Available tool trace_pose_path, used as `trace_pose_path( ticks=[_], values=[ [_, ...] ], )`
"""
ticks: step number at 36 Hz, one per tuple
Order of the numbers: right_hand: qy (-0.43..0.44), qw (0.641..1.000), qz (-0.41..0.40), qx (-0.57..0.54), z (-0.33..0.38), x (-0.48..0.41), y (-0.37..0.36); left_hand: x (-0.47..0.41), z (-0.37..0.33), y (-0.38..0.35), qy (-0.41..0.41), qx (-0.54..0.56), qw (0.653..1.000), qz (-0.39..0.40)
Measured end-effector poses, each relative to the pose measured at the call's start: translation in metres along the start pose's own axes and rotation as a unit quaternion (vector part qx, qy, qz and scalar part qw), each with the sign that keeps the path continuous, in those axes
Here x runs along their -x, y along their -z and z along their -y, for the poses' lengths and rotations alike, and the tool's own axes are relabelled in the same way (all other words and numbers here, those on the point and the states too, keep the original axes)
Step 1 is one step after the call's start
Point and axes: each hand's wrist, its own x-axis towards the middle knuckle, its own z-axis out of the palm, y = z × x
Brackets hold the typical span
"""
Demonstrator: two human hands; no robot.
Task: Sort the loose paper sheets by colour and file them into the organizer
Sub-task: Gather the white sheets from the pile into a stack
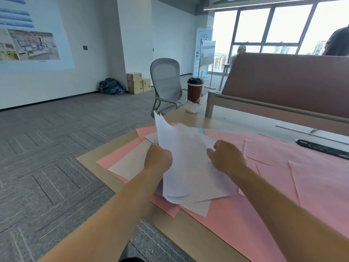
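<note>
A loose bundle of white sheets [186,163] stands tilted above the desk, its far corner raised. My left hand [158,157] grips the bundle's left edge. My right hand [225,157] pinches the right side of the same white sheets, fingers curled. Under and around them lie several pink sheets [283,154] spread over the wooden desk [90,157], with one white sheet [130,163] flat at the left and a strip of pale blue paper [213,130] showing at the back. No organizer is recognisable in view.
A dark red paper cup [195,90] stands at the desk's far edge beside a brown partition [283,82]. A black strap-like object [321,148] and a metal ruler [309,131] lie at the right. A grey office chair [166,84] stands beyond the desk. A person sits far back.
</note>
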Motion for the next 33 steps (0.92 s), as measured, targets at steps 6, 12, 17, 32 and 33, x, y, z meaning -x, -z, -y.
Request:
trace_pose_path(
  ticks=[6,12,17,32,33],
  values=[
    [0.002,0.998,0.063,0.018,0.001,0.000,-0.014,0.003,-0.004,-0.005,-0.030,-0.056,0.998,0.014],
    [0.010,0.998,-0.036,0.045,0.006,0.001,-0.007,-0.004,-0.001,0.000,-0.032,-0.046,0.998,0.013],
    [-0.043,0.999,-0.006,0.012,-0.004,-0.017,-0.010,-0.017,-0.004,0.000,-0.022,-0.061,0.998,-0.007],
    [-0.075,0.994,0.050,-0.058,0.002,-0.053,-0.012,-0.035,0.001,-0.015,0.019,0.050,0.997,-0.057],
    [-0.072,0.995,0.048,-0.058,0.002,-0.052,-0.012,-0.035,0.001,-0.016,0.017,0.053,0.997,-0.056]
  ],
)
